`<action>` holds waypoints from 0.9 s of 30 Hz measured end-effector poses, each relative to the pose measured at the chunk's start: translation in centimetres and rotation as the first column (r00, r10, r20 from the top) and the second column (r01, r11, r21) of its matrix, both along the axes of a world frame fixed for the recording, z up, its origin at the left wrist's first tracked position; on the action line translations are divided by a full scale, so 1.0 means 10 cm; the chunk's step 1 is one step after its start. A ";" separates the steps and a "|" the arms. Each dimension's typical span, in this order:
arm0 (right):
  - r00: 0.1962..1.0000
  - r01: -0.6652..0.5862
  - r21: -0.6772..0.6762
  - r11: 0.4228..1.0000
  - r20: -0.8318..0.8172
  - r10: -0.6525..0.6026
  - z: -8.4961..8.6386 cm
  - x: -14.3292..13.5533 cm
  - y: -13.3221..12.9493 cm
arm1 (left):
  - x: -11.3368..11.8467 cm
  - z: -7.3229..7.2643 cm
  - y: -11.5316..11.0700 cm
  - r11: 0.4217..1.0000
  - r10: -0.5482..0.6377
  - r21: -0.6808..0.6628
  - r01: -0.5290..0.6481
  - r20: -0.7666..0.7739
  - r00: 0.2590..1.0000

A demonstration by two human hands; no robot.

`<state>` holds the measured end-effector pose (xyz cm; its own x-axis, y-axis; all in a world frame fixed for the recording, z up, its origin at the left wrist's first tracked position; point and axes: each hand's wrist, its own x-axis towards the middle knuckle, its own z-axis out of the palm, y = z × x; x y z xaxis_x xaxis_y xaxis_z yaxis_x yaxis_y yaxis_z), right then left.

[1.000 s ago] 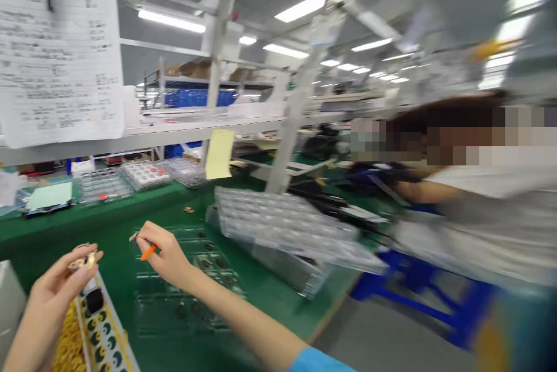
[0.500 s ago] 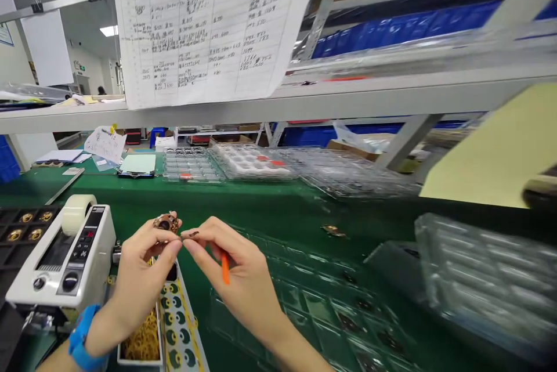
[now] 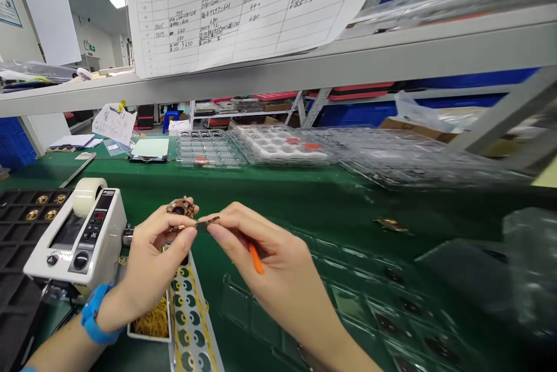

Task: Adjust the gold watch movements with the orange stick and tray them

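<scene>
My left hand (image 3: 156, 256), with a blue band at its wrist, holds a round copper-coloured part (image 3: 180, 208) in its fingers. Thumb and forefinger of that hand pinch one end of a small dark piece (image 3: 202, 225). On the right, my right hand (image 3: 265, 256) pinches the other end near its fingertips and also has an orange-handled tool (image 3: 256, 258) across its palm. Below the hands lies a sheet of yellow-edged ring stickers (image 3: 189, 314), beside a white box (image 3: 150, 336) of yellow scraps.
A white tape dispenser (image 3: 82, 238) stands left, next to a black tray (image 3: 17, 244) with gold parts. Clear trays (image 3: 348, 302) with dark parts lie right. One loose part (image 3: 391, 224) rests behind them. A grey shelf beam (image 3: 261, 79) crosses above.
The view has shifted, so most things sit further right in it. My hands have drawn slightly apart, and more of the dark piece shows between their fingertips.
</scene>
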<state>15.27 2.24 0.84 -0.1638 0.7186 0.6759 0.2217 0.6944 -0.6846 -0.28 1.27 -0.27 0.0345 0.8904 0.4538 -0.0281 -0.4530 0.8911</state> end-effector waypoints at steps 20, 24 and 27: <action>0.991 -0.012 -0.157 0.987 -0.135 -0.009 -0.07 0.03 0.12 | 0.03 -0.02 -0.09 0.956 -0.231 -0.171 0.239 0.065 0.971; 0.990 0.046 -0.127 0.991 -0.124 -0.062 -0.08 0.01 0.09 | 0.05 -0.02 -0.08 0.960 -0.221 -0.161 0.229 0.066 0.973; 0.986 0.106 -0.084 0.991 -0.124 -0.116 -0.09 -0.03 0.06 | 0.06 -0.03 -0.07 0.968 -0.197 -0.146 0.206 0.072 0.978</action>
<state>14.96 2.87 -0.10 0.0044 0.7778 0.6285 0.2020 0.6149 -0.7623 0.32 0.58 -0.61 0.1986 0.9264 0.3199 -0.1570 -0.2921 0.9434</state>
